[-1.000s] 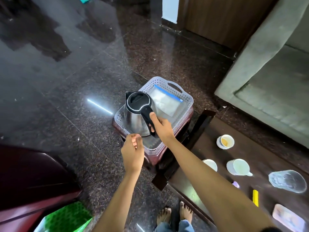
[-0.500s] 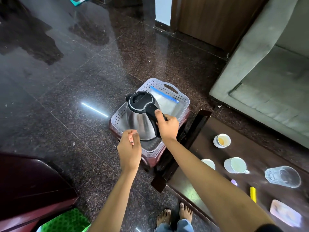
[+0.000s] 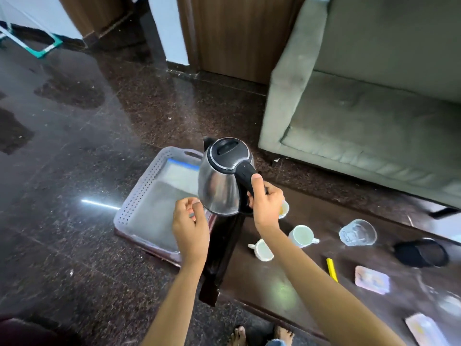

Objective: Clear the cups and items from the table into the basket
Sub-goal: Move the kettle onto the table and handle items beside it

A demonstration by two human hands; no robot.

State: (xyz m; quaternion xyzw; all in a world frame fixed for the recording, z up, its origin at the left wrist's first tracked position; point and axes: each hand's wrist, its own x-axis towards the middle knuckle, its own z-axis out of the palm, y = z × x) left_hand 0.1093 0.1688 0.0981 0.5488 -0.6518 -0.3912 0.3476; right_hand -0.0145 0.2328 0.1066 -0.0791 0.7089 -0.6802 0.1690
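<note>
Three white cups (image 3: 303,236), a glass (image 3: 358,233) and a black round base (image 3: 421,253) crowd the bench (image 3: 274,283) by our right hand (image 3: 265,203), which grips the kettle (image 3: 219,186) aloft at the basket (image 3: 132,196) edge. Our left hand (image 3: 189,226) curls empty; the basket holds a zip bag (image 3: 179,172).

Nothing legible anywhere; the kettle (image 3: 219,191) bears no readable brand or label; the print on the pink card (image 3: 371,279) is too blurred.
</note>
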